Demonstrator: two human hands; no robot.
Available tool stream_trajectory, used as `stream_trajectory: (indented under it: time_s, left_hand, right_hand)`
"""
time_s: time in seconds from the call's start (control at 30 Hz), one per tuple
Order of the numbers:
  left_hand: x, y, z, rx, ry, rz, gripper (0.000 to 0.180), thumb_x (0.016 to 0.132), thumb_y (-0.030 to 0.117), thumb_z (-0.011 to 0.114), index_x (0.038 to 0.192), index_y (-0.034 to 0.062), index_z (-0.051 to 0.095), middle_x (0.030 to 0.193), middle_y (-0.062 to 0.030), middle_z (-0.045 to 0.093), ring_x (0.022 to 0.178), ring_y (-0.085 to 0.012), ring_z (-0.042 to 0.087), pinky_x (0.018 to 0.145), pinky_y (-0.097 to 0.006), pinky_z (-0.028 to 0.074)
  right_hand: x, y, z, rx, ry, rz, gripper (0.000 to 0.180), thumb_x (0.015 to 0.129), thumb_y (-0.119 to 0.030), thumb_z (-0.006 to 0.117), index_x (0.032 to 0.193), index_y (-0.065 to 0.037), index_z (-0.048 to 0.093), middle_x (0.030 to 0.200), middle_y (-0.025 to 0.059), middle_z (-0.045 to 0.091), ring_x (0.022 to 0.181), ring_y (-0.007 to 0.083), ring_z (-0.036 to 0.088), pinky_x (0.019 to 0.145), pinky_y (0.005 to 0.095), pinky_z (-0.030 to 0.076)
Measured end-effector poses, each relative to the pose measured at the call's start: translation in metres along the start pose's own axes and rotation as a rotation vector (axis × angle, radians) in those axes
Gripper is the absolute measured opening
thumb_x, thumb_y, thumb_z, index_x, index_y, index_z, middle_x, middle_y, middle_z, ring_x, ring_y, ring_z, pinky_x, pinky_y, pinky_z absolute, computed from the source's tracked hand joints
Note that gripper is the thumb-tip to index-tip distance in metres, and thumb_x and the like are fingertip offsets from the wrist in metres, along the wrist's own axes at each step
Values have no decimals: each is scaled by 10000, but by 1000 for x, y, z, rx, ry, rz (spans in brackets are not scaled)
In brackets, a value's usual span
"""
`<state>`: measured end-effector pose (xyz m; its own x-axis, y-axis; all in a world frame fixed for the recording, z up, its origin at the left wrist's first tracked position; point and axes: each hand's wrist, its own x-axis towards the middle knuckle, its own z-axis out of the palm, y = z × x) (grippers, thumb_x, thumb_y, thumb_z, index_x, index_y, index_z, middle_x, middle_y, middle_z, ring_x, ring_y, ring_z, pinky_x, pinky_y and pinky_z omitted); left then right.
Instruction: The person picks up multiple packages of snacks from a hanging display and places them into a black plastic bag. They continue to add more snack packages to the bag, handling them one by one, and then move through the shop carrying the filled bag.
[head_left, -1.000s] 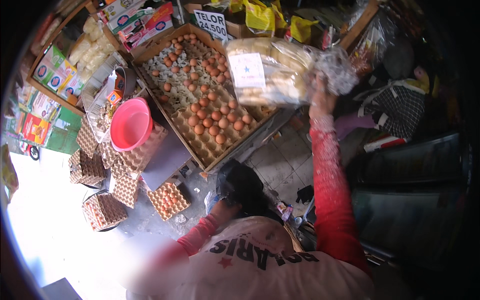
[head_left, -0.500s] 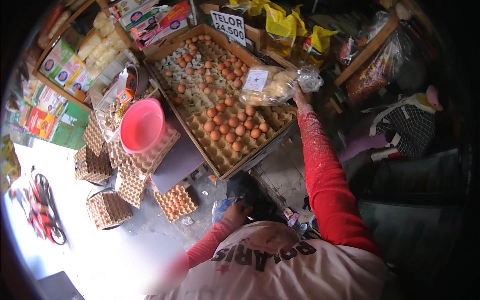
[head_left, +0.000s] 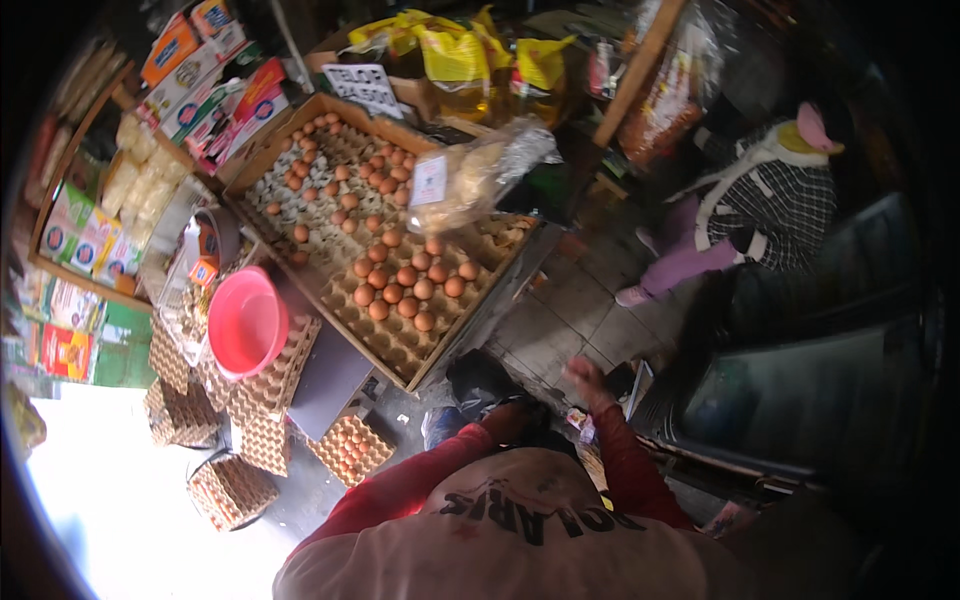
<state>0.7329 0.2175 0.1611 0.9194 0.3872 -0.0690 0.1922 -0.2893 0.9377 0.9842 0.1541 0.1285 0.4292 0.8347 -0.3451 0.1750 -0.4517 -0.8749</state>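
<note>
A clear plastic bag of pale yellow, lumpy food point(head_left: 470, 185) with a white label lies on the right side of the shallow wooden egg box point(head_left: 440, 345). Brown eggs point(head_left: 405, 275) sit there in cardboard trays. My right hand point(head_left: 588, 385) is close to my body above the tiled floor, apart from the bag, with its fingers loosely spread and nothing seen in them. My left hand point(head_left: 510, 420) is low in front of my body, beside a black plastic bag or dark cloth point(head_left: 482, 382). Its fingers are in shadow, so I cannot tell whether they grip anything.
A pink basin point(head_left: 247, 322) rests on stacked egg trays point(head_left: 285, 370) at the left. A tray of eggs point(head_left: 352, 450) is on the floor. Yellow-topped oil pouches point(head_left: 455, 60) stand behind the box. At the right, another person point(head_left: 765, 205) in checked clothing is near a dark glass case point(head_left: 800, 400).
My right hand has let go of the food bag and drawn back toward my body. The view has turned, showing more of the person at the right. My left hand stays low.
</note>
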Motion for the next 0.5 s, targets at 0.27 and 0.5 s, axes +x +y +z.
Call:
stream_trajectory:
  time_s: [0.27, 0.5]
  left_hand:
    - [81, 36, 85, 224, -377, 75, 386, 895, 372, 569, 1060, 27, 619, 946, -246, 641, 866, -437, 628, 758, -502, 501]
    - [146, 126, 153, 202, -498, 315, 312, 904, 316, 573, 917, 9, 625, 838, -220, 629, 753, -366, 649, 688, -451, 514]
  right_hand:
    - [-147, 137, -10, -193, 87, 459, 817, 722, -308, 825, 1367, -27, 410, 1209, 203, 606, 1111, 326, 599, 922, 410, 489]
    - [-177, 182, -71, 186, 394, 228, 817, 730, -354, 828, 1363, -30, 426, 1239, 154, 600, 1131, 253, 587, 935, 376, 491]
